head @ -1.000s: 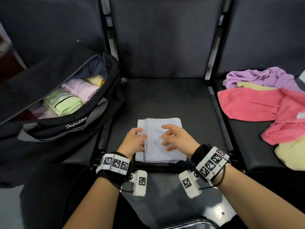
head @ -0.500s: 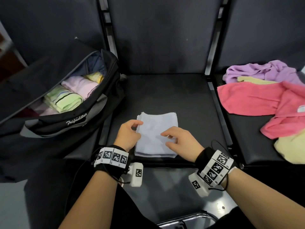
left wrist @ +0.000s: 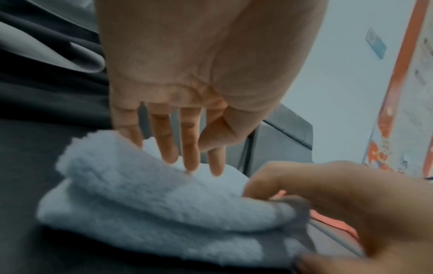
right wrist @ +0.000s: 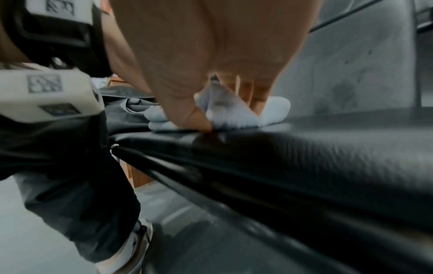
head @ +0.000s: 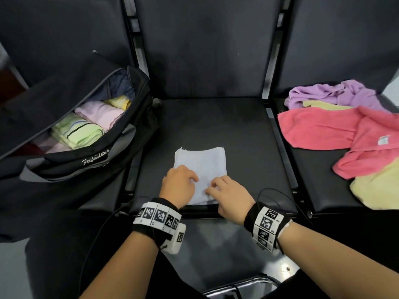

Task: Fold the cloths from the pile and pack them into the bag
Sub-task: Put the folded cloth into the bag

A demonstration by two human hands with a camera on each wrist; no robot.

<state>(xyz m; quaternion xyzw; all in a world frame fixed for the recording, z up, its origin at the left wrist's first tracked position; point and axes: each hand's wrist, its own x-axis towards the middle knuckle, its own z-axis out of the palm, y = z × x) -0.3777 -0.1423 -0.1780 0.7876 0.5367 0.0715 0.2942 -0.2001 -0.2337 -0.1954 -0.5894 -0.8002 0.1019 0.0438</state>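
Note:
A folded pale blue cloth (head: 201, 162) lies on the middle seat (head: 216, 126), near its front edge. My left hand (head: 183, 180) rests on the cloth's near left part; in the left wrist view its straight fingers (left wrist: 189, 157) press down on the cloth (left wrist: 140, 194). My right hand (head: 218, 188) is at the near right edge and pinches a fold of the cloth (right wrist: 276, 107) between thumb and fingers. The open black bag (head: 90, 160) on the left seat holds folded green, pink and yellow cloths. The pile (head: 323, 128) of pink, purple and yellow cloths lies on the right seat.
Black seat backs (head: 205, 50) rise behind all three seats. Metal frame bars (head: 278, 134) divide the seats. The bag's flap (head: 54, 100) stands open toward the back left. My knees and the floor are below the seat's front edge.
Both hands slid back toward the cloth's near edge. The right hand went from lying on top to pinching the near right edge. The cloth stayed in place.

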